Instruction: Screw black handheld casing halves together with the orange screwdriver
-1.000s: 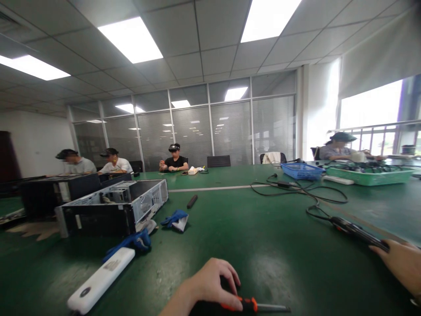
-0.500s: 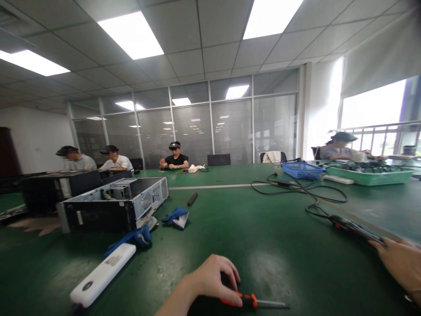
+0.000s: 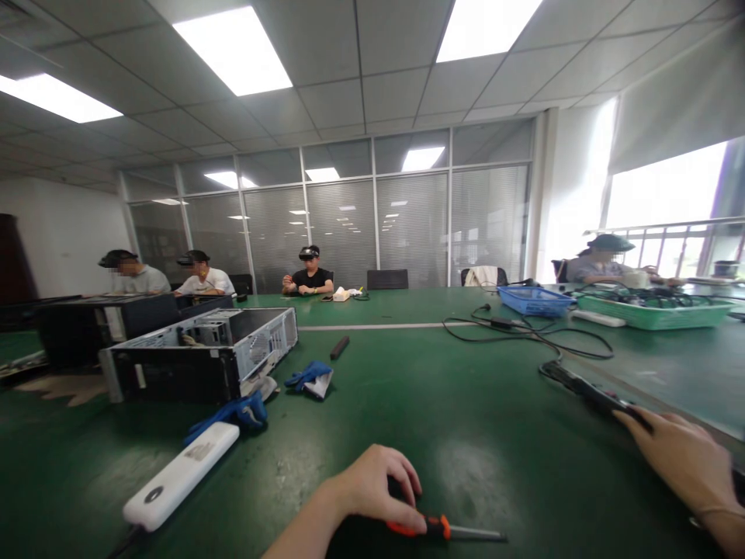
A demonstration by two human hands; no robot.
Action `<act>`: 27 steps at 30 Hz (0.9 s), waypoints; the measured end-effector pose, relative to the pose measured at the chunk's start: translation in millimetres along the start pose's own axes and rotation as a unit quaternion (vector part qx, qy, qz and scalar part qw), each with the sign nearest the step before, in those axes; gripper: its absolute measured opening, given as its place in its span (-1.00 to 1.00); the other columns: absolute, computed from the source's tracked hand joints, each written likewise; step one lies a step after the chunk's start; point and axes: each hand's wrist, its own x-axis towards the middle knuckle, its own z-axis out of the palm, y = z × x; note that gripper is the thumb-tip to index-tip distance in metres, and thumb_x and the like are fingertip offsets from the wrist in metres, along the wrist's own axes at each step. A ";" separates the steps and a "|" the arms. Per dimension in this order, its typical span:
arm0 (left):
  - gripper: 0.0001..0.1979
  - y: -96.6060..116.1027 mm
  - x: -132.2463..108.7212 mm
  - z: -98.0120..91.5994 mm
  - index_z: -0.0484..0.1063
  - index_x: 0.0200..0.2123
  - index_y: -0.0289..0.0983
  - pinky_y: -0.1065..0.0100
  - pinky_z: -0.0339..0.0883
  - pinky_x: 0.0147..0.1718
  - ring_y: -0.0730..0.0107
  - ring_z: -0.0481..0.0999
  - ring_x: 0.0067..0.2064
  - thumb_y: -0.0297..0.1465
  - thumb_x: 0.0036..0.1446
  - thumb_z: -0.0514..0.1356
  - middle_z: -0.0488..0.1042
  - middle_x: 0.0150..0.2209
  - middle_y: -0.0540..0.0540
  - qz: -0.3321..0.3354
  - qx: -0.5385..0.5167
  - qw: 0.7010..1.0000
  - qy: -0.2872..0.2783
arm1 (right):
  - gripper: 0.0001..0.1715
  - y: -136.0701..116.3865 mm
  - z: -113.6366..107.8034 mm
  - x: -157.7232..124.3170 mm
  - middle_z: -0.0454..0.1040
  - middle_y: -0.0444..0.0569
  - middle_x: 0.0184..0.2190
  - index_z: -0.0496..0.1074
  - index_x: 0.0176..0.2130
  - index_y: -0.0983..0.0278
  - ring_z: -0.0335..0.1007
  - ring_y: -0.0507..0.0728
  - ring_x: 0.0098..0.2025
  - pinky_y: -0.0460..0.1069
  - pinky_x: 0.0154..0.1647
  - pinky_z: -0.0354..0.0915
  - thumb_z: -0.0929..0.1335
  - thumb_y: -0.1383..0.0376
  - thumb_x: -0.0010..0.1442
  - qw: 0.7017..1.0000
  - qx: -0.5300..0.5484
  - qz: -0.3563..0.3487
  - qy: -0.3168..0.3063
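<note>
My left hand (image 3: 384,485) curls around the orange and black handle of a screwdriver (image 3: 439,528) low over the green table, its metal shaft pointing right. At the right edge, my right hand (image 3: 678,458) grips the near end of a long, slim black tool (image 3: 594,392). A cord runs from the tool's far end, and its exact kind does not show. Blue and white work gloves (image 3: 311,379) lie beyond my left hand, beside an opened computer case (image 3: 174,373). The fingertips of my right hand are partly hidden.
A white power strip (image 3: 183,475) lies at the left front. A short dark bar (image 3: 340,347) rests mid-table. Black cable (image 3: 524,334) loops towards a blue basket (image 3: 532,301) and a green basket (image 3: 657,314) holding cables. Several people sit around the table.
My right hand has moved left and slightly up along the black tool, covering more of its near end. My left hand and the screwdriver stay nearly in place.
</note>
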 end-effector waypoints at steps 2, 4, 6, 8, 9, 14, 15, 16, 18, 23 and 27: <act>-0.58 0.9 0.7 0.5 0.63 -0.43 -0.23 0.41 0.31 -0.23 0.28 0.53 -0.21 0.02 -0.14 0.35 0.57 -0.23 -0.07 -0.011 0.013 1.000 0.003 | -0.24 -17.3 1.1 -4.5 0.45 0.37 -0.10 0.50 -0.06 0.26 0.36 0.48 -0.12 0.25 -0.22 0.27 0.11 -0.17 0.13 0.999 -0.024 -0.005 -0.037; -0.59 2.4 1.5 0.8 0.63 -0.44 -0.25 0.42 0.32 -0.25 0.28 0.53 -0.22 0.01 -0.05 0.30 0.58 -0.24 -0.08 -0.016 0.019 1.000 0.003 | -0.25 -27.1 3.3 -7.5 0.47 0.35 -0.08 0.52 -0.08 0.29 0.40 0.44 -0.11 0.21 -0.18 0.30 0.11 -0.15 0.15 0.997 -0.023 -0.010 -0.080; -0.58 3.7 2.3 0.8 0.62 -0.43 -0.28 0.43 0.32 -0.26 0.29 0.54 -0.24 -0.02 0.06 0.23 0.58 -0.25 -0.10 -0.016 0.022 1.000 0.006 | -0.27 -30.1 5.0 -8.9 0.49 0.32 -0.11 0.53 -0.09 0.30 0.43 0.42 -0.12 0.19 -0.17 0.33 0.13 -0.14 0.14 0.994 -0.012 -0.009 -0.110; -0.56 4.1 2.9 0.4 0.62 -0.40 -0.29 0.44 0.32 -0.23 0.31 0.55 -0.23 -0.07 0.19 0.12 0.59 -0.28 -0.10 -0.015 0.023 1.000 0.016 | -0.27 -30.3 4.9 -9.9 0.51 0.28 -0.14 0.52 -0.08 0.29 0.45 0.42 -0.14 0.19 -0.20 0.36 0.15 -0.14 0.12 0.992 -0.012 -0.008 -0.123; -0.55 3.5 3.2 0.0 0.62 -0.40 -0.29 0.45 0.32 -0.21 0.32 0.55 -0.23 -0.11 0.25 0.07 0.59 -0.30 -0.09 -0.015 0.025 0.999 0.025 | -0.28 -30.9 4.0 -10.6 0.51 0.27 -0.13 0.52 -0.08 0.29 0.45 0.43 -0.14 0.20 -0.22 0.36 0.15 -0.13 0.11 0.992 -0.018 -0.009 -0.123; -0.60 -8.2 5.4 -4.2 0.60 -0.39 -0.30 0.45 0.29 -0.22 0.34 0.54 -0.27 -0.22 0.27 0.05 0.59 -0.37 -0.07 -0.052 0.086 0.991 0.092 | -0.37 -53.4 0.1 -20.2 0.47 0.29 -0.08 0.49 -0.04 0.32 0.42 0.46 -0.10 0.22 -0.26 0.35 0.15 0.01 0.15 0.992 -0.040 -0.024 -0.116; -0.62 -11.7 6.0 -5.2 0.59 -0.39 -0.30 0.45 0.29 -0.24 0.34 0.54 -0.29 -0.23 0.26 0.07 0.59 -0.37 -0.07 -0.063 0.100 0.988 0.103 | -0.39 -61.8 0.6 -22.7 0.46 0.29 -0.08 0.47 -0.03 0.34 0.41 0.45 -0.10 0.22 -0.25 0.35 0.14 0.05 0.17 0.992 -0.038 -0.030 -0.116; -0.64 -15.3 6.7 -6.3 0.59 -0.41 -0.31 0.46 0.29 -0.27 0.35 0.53 -0.31 -0.25 0.24 0.08 0.58 -0.38 -0.07 -0.074 0.110 0.984 0.118 | -0.41 -71.1 1.4 -25.2 0.46 0.29 -0.08 0.46 -0.01 0.35 0.42 0.43 -0.11 0.21 -0.23 0.34 0.13 0.10 0.18 0.992 -0.035 -0.036 -0.117; -0.65 -21.9 7.8 -8.3 0.58 -0.44 -0.31 0.46 0.28 -0.29 0.35 0.53 -0.32 -0.26 0.22 0.09 0.57 -0.40 -0.07 -0.083 0.122 0.978 0.149 | -0.44 -91.6 3.2 -29.9 0.47 0.28 -0.10 0.41 0.04 0.38 0.43 0.39 -0.13 0.20 -0.18 0.33 0.13 0.18 0.18 0.991 -0.024 -0.050 -0.119; -0.60 -30.6 8.5 -13.7 0.56 -0.47 -0.32 0.44 0.27 -0.36 0.35 0.50 -0.40 -0.24 0.24 0.04 0.54 -0.48 -0.07 -0.117 0.127 0.959 0.226 | -0.47 -148.5 1.5 -43.9 0.47 0.25 -0.11 0.34 0.06 0.43 0.41 0.33 -0.10 0.15 -0.02 0.28 0.18 0.23 0.17 0.984 0.036 -0.104 -0.142; -0.68 -29.7 7.5 -17.9 0.57 -0.39 -0.29 0.41 0.30 -0.34 0.31 0.52 -0.34 -0.24 0.20 0.09 0.57 -0.37 -0.08 -0.112 0.124 0.945 0.280 | -0.52 -198.0 -5.4 -63.6 0.48 0.11 -0.10 0.32 0.06 0.31 0.40 0.24 -0.06 0.08 -0.01 0.29 0.20 0.21 0.18 0.965 0.108 -0.155 -0.180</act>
